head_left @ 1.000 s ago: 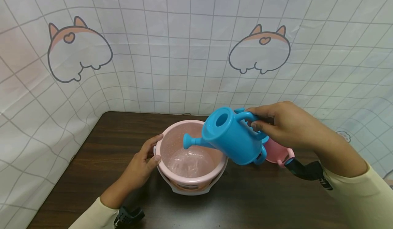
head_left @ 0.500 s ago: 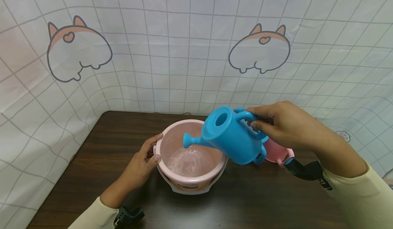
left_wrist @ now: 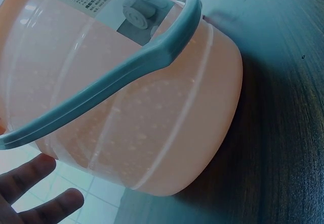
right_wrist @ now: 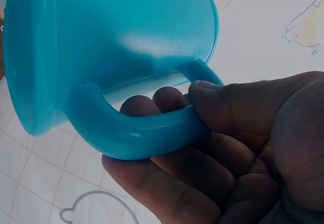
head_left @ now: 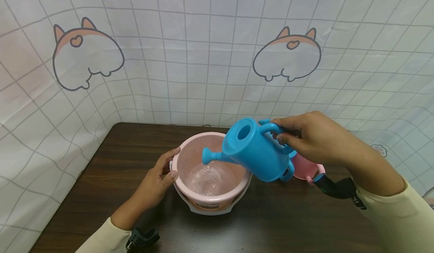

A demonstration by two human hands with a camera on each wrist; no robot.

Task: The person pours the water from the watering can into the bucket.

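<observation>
A pink bucket (head_left: pixel 211 198) with rippling water (head_left: pixel 210 177) in it stands on the dark wooden table (head_left: pixel 271 223). My left hand (head_left: pixel 157 181) rests against its left side, fingertips and thumb at the rim. In the left wrist view, two fingers (left_wrist: pixel 53 206) stretch beside the bucket's wall, below its grey-blue carrying handle (left_wrist: pixel 111 84). My right hand (head_left: pixel 308 136) grips the handle (right_wrist: pixel 147 138) of a blue watering can (head_left: pixel 261 155), thumb on one side and fingers round the other. The can tilts left, its spout (head_left: pixel 211 156) over the bucket's opening.
A pink vessel (head_left: pixel 305 168) with a small handle stands right of the watering can, partly hidden by it. A white grid-patterned curtain (head_left: pixel 203 57) hangs behind the table and along the left. Dark wrist devices (head_left: pixel 142 239) are worn on both arms.
The ripples on the water in the bucket have shifted. Both hands, the watering can and the bucket hold almost the same positions.
</observation>
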